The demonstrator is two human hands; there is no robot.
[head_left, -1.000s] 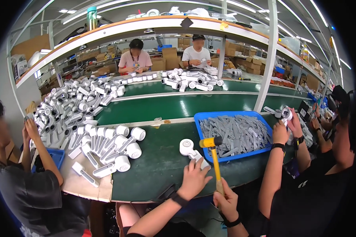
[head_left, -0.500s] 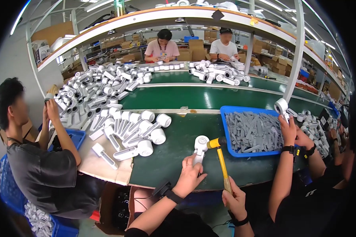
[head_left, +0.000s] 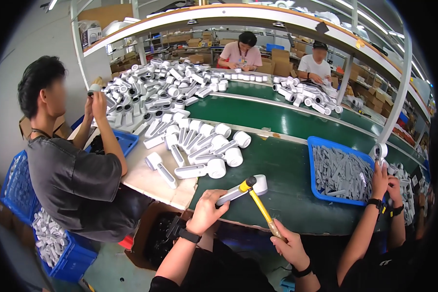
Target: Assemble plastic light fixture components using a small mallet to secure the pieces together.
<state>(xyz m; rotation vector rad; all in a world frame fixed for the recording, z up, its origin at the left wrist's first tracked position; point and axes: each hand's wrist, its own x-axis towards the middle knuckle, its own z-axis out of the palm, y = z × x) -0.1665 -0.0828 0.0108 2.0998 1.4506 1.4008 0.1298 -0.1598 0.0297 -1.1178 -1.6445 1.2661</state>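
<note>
A: What is the left hand (head_left: 208,211) doing?
B: Its fingers are wrapped around the grip end of a white handheld fan (head_left: 232,194). It is clamped on.
A: Where is that fan?
B: Over the green workbench (head_left: 287,214), right in front of the person. Its round head points away from the left hand.
A: And the right hand (head_left: 291,243)?
B: It is squeezed tight around the low end of a yellow hammer (head_left: 261,207). The hammer's head has black ends, and it is up by the fan, between the fan's grip and its round head.
A: Is the hammer touching the fan?
B: I can't tell. The hammer's head covers that spot.
A: What is close by?
B: To the left, lots of white fans (head_left: 199,146) lie in a bunch, some on a flat sheet of cardboard (head_left: 182,195). To the right is a blue tray (head_left: 311,168) full of thin grey strips (head_left: 343,173).
A: Who else is there?
B: A person in a dark grey shirt (head_left: 73,168) sits at the left. On the right, another person's hands (head_left: 380,182) hold up a white fan (head_left: 380,150). Two more people are across the green belt (head_left: 243,114).
</note>
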